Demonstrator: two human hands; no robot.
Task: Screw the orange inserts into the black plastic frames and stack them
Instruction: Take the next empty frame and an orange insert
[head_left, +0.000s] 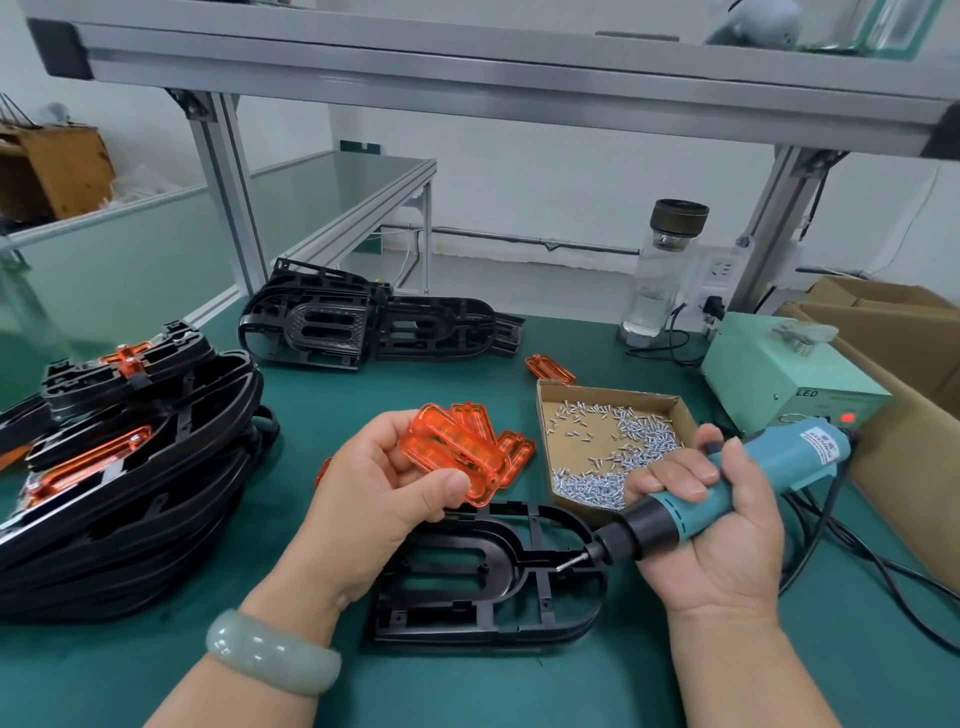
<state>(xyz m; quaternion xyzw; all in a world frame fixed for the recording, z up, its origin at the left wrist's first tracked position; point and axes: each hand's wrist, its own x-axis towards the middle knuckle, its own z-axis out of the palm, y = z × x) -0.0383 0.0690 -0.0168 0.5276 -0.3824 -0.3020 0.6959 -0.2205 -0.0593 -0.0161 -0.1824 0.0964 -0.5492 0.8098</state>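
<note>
The pale green power box (774, 364) at the right rear of the tabletop (467, 691) carries the letters "LED" on its front face (up and left of a small red light (848, 417)); the teal electric screwdriver (727, 488) bears a white label near its cord end; its characters are too small to read.

Bright even light, soft shadows, edges warped, sharp.

Glossy translucent orange insert (453, 453), matt black plastic frame (488, 577), cardboard tray (551, 415)
</note>
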